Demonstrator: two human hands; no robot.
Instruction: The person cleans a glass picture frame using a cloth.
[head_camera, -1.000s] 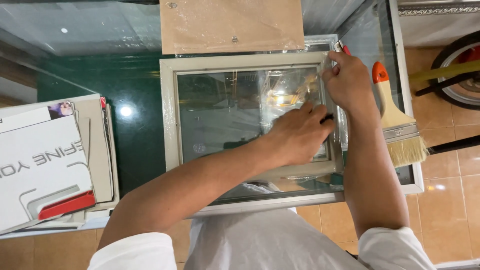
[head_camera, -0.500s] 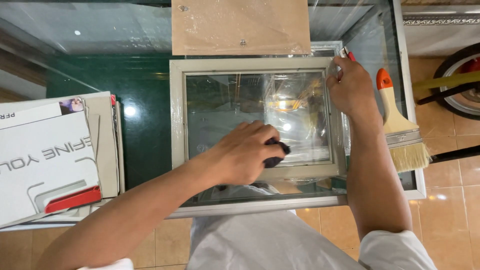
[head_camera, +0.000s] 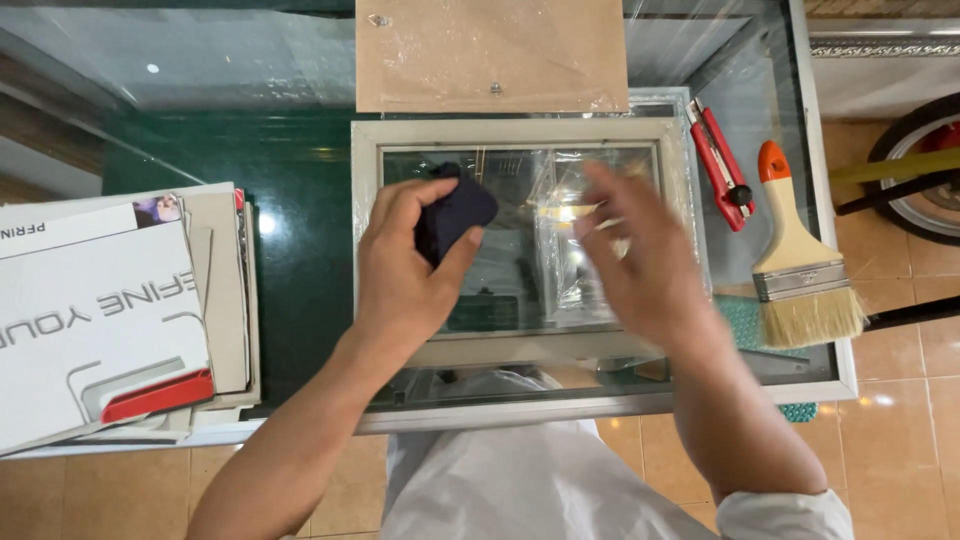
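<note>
A pale wooden picture frame (head_camera: 520, 133) with a glass pane lies flat on a glass-topped table (head_camera: 250, 130). My left hand (head_camera: 405, 270) holds a small dark cloth (head_camera: 458, 215) over the upper left of the pane. My right hand (head_camera: 640, 265) hovers blurred above the pane's right half, fingers spread, holding nothing. Crinkled clear plastic film (head_camera: 570, 225) shows on the glass between the hands.
A brown backing board (head_camera: 490, 55) lies behind the frame. A red utility knife (head_camera: 720, 165) and an orange-handled paintbrush (head_camera: 800, 260) lie to the right. A stack of printed cards and boards (head_camera: 110, 310) sits at left. A wheel (head_camera: 925, 170) stands at far right.
My left hand moved the dark cloth from the pane's right side across to its upper left. My right hand let go of the frame's top right corner and came over the glass.
</note>
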